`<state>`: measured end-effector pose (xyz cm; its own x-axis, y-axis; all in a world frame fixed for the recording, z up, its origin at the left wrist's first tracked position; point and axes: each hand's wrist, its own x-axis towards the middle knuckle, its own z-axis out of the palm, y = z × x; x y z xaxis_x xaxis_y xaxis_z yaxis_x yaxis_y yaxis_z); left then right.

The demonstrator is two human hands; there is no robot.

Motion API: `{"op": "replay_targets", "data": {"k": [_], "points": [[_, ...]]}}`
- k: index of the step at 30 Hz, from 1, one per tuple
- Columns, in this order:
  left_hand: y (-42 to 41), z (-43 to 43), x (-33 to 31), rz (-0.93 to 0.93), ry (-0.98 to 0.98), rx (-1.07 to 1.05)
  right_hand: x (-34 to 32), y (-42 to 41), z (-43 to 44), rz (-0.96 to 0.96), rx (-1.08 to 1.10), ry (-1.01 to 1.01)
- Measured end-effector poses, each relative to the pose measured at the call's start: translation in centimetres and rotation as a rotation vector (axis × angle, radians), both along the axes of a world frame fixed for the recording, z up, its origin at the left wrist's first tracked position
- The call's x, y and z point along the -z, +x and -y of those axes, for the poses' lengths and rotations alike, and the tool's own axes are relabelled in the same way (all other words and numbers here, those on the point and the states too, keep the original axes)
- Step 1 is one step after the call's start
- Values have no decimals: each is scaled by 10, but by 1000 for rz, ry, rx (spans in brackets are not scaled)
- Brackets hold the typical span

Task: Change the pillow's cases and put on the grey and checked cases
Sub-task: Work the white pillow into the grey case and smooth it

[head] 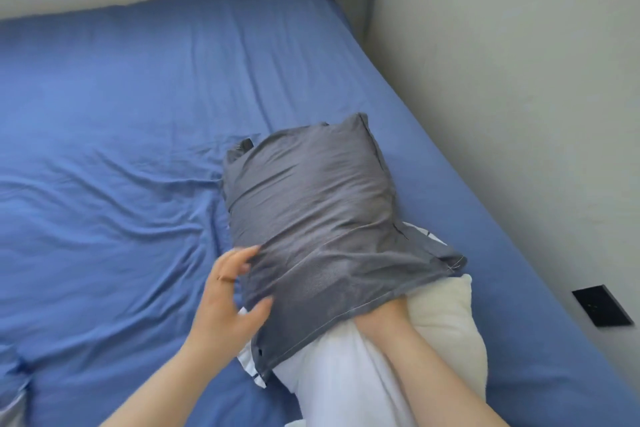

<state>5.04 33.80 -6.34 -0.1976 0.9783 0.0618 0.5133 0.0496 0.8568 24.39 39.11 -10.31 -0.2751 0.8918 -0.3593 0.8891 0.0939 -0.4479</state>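
Grey cloth fills the middle of the view. The grey case [311, 204] lies on the blue bed [121, 114], near the bed's right edge by the wall, with its closed end pointing away and its mouth towards the person. The white pillow [332, 378] fills out most of its length, and the pillow's near end sticks out of the mouth, uncovered.

The right grip [379, 317] is buried in that mouth above the pillow. Only the wrist and the heel of the hand show, so I cannot tell whether its fingers are spread or clenched on anything. The left grip [228, 302] sits against the case's left edge, fingers spread and lightly curved, thumb near the hem. It touches the cloth but does not plainly pinch it.

Just beside the white pillow, on its right, lies a cream pillow [446, 329], bare where it shows. White fabric with dark lines peeps out from under the grey case at its near left corner — probably the checked case [250, 366], not yet on anything.

By my reading the job is short of halfway. The grey case is mostly on but needs its last stretch drawn over and the hem squared — then the cream pillow has to go into the checked one.
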Motion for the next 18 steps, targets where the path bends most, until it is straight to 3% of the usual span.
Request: {"op": "replay_targets", "data": {"k": [3, 5, 9, 13, 17, 18], "points": [[-13, 41, 39, 131, -400, -59, -2, -7, 8, 102, 84, -2], [-8, 52, 62, 186, -563, 29, 2, -11, 18, 38, 181, 104], [9, 44, 83, 205, -793, -49, 4, -18, 50, 15, 209, 247], [11, 51, 92, 161, -767, -236, 13, -31, 55, 28, 295, 155], [7, 62, 83, 236, -565, -368, 13, -35, 25, 219, 272, -73], [7, 64, 82, 195, -513, -369, 13, -34, 23, 156, 285, -47]]}}
